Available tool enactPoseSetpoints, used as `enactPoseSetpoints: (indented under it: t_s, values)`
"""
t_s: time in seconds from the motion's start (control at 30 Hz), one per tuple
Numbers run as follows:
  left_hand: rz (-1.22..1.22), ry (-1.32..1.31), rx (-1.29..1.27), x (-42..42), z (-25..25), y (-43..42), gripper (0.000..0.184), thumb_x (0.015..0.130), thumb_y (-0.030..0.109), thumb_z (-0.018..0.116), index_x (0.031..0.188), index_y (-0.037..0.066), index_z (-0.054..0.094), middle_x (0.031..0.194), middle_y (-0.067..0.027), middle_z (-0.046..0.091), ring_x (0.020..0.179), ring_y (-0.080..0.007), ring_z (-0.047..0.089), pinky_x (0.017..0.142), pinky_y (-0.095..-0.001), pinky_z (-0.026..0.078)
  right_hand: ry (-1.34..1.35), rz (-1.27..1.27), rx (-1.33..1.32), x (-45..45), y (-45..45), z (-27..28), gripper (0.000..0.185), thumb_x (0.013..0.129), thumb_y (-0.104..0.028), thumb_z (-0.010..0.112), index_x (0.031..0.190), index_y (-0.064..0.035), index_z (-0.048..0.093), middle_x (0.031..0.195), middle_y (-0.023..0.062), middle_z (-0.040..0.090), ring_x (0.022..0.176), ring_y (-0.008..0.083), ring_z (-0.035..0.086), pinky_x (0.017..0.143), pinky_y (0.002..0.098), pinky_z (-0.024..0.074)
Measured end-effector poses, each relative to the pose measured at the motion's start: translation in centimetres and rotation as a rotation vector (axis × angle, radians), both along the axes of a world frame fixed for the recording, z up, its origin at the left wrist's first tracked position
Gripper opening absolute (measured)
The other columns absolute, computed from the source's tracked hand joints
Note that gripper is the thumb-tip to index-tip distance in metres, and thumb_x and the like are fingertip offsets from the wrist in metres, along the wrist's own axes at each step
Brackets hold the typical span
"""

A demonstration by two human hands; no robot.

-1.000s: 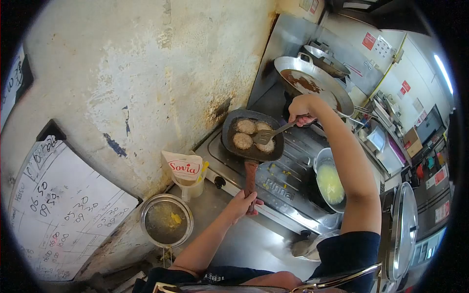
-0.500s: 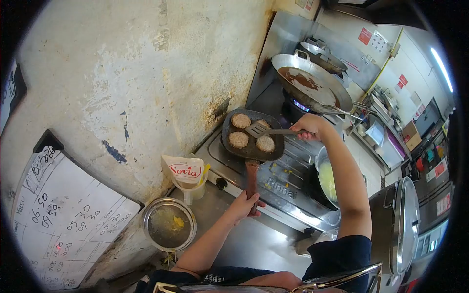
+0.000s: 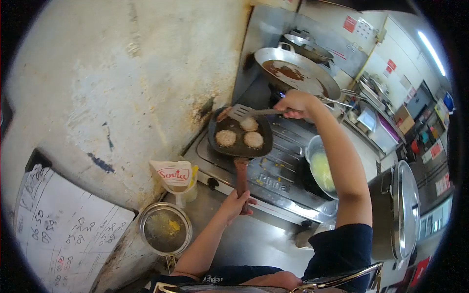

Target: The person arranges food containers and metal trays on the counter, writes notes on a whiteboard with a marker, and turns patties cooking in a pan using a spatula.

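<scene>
My left hand (image 3: 236, 206) is wrapped around the brown handle of a dark square frying pan (image 3: 240, 146) on the stove. In my right hand (image 3: 298, 104) is a slotted spatula (image 3: 240, 113), its blade over the pan's far left part. Three round patties lie flat: a left patty (image 3: 225, 138), a right patty (image 3: 253, 140) and a far patty (image 3: 249, 124). Against the far left rim, another patty (image 3: 224, 114) is tilted up beside the blade and partly hidden by it.
Behind stands a large wok (image 3: 322, 78) of brown oil. To the right are a pot (image 3: 312, 146) with yellowish contents and a tall lidded pot (image 3: 386, 215). A strainer bowl (image 3: 143, 229) and a jug holding a Sovia packet (image 3: 172, 175) sit by the stained wall (image 3: 161, 97).
The spatula has moved to the pan's far left corner, and the patty there has tipped up against the rim. My left hand keeps its hold. The whole view has shifted slightly.
</scene>
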State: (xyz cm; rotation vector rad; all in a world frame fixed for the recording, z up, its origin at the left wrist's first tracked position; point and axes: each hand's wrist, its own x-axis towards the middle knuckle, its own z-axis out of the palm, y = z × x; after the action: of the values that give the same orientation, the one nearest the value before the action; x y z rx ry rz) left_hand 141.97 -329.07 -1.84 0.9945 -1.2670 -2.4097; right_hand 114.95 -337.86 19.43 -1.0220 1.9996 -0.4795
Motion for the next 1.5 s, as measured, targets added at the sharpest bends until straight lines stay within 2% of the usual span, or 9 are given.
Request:
enactPoseSetpoints:
  t_s: [0.17, 0.27, 0.33, 1.0, 1.07, 1.17, 1.23, 1.27, 1.5]
  values:
    - [-0.044, -0.008, -0.023, -0.1, -0.7, -0.1, 0.033, 0.093, 0.032, 0.046, 0.113, 0.007, 0.039, 0.092, -0.0099, 0.063, 0.06, -0.0137, 0.058, 0.058, -0.0278, 0.052, 0.385, 0.259, -0.09, 1.2, -3.6, -2.4, 0.02, 0.068, -0.011, 0.059, 0.05, -0.0031, 0.056, 0.043, 0.0092, 0.047, 0.043, 0.0187, 0.055, 0.04, 0.0353, 0.0418]
    - [0.012, -0.05, -0.039, 0.2, -0.5, -0.1, 0.035, 0.092, 0.032, 0.048, 0.115, 0.006, 0.04, 0.091, -0.0096, 0.063, 0.056, -0.0145, 0.057, 0.056, -0.0279, 0.051, 1.362, 1.232, -0.284, 0.1, -6.7, -5.2, 0.019, 0.071, -0.023, 0.058, 0.061, -0.0084, 0.064, 0.054, 0.0099, 0.06, 0.049, 0.0254, 0.059, 0.049, 0.0388, 0.0476]
    - [-0.001, -0.051, -0.044, 0.4, -0.7, -0.1, 0.036, 0.092, 0.032, 0.049, 0.115, 0.006, 0.04, 0.089, -0.0098, 0.063, 0.053, -0.0147, 0.055, 0.055, -0.0273, 0.05, 0.803, 0.323, -0.347, 4.4, -2.8, -3.6, 0.02, 0.073, -0.022, 0.058, 0.071, -0.0044, 0.067, 0.073, 0.0162, 0.065, 0.069, 0.0285, 0.064, 0.064, 0.0414, 0.0517]
    - [0.124, -0.022, 0.003, 0.6, -1.5, -0.7, 0.038, 0.089, 0.034, 0.055, 0.115, 0.01, 0.043, 0.086, -0.008, 0.061, 0.051, -0.0123, 0.049, 0.052, -0.0286, 0.047, 0.925, 0.326, -0.296, 6.4, 2.1, -7.9, 0.029, 0.069, -0.02, 0.071, 0.095, -0.0088, 0.069, 0.101, 0.0106, 0.065, 0.093, 0.0252, 0.063, 0.071, 0.0355, 0.0515]
    - [0.092, -0.031, -0.023, 0.7, -1.4, -0.4, 0.035, 0.09, 0.033, 0.053, 0.115, 0.01, 0.044, 0.085, -0.0076, 0.061, 0.051, -0.0118, 0.05, 0.052, -0.0274, 0.048, 0.959, 0.364, -0.239, 6.1, 2.5, -7.0, 0.026, 0.07, -0.024, 0.07, 0.092, -0.0098, 0.07, 0.094, 0.0092, 0.067, 0.088, 0.0247, 0.064, 0.066, 0.0377, 0.0525]
    - [0.053, -0.113, -0.099, 0.9, -0.7, 0.2, 0.033, 0.091, 0.033, 0.05, 0.114, 0.01, 0.048, 0.086, -0.006, 0.062, 0.053, -0.0111, 0.052, 0.053, -0.0259, 0.049, 0.892, 0.346, -0.254, 5.7, 2.5, -7.8, 0.052, 0.066, -0.053, 0.07, 0.088, -0.0063, 0.069, 0.093, 0.0102, 0.067, 0.087, 0.0268, 0.065, 0.07, 0.038, 0.0528]
    - [0.031, -0.105, -0.079, 0.8, 0.3, 0.6, 0.033, 0.092, 0.034, 0.049, 0.115, 0.01, 0.045, 0.087, -0.0047, 0.062, 0.064, -0.0115, 0.057, 0.058, -0.0276, 0.051, 0.955, 0.531, -0.512, 2.8, 1.0, -11.9, 0.028, 0.078, -0.03, 0.06, 0.089, -0.0053, 0.067, 0.096, 0.0133, 0.065, 0.09, 0.0286, 0.063, 0.071, 0.0412, 0.0525]
    - [0.054, -0.116, -0.064, 0.7, 0.9, 0.8, 0.033, 0.092, 0.034, 0.048, 0.116, 0.01, 0.045, 0.088, -0.0047, 0.062, 0.064, -0.0119, 0.057, 0.058, -0.0276, 0.051, 0.922, 0.388, -0.338, 5.4, 3.8, -7.3, 0.019, 0.078, -0.018, 0.055, 0.086, -0.0056, 0.067, 0.092, 0.014, 0.066, 0.089, 0.0289, 0.064, 0.07, 0.041, 0.0528]
    - [-0.003, -0.028, 0.001, 0.6, 0.3, -0.3, 0.032, 0.092, 0.034, 0.048, 0.112, 0.01, 0.044, 0.093, -0.0067, 0.063, 0.062, -0.0123, 0.056, 0.06, -0.0267, 0.05, 0.935, 0.284, -0.405, 2.3, 3.0, -8.1, 0.022, 0.072, -0.008, 0.056, 0.092, -0.0051, 0.066, 0.086, 0.0192, 0.064, 0.083, 0.0341, 0.063, 0.073, 0.0405, 0.0521]
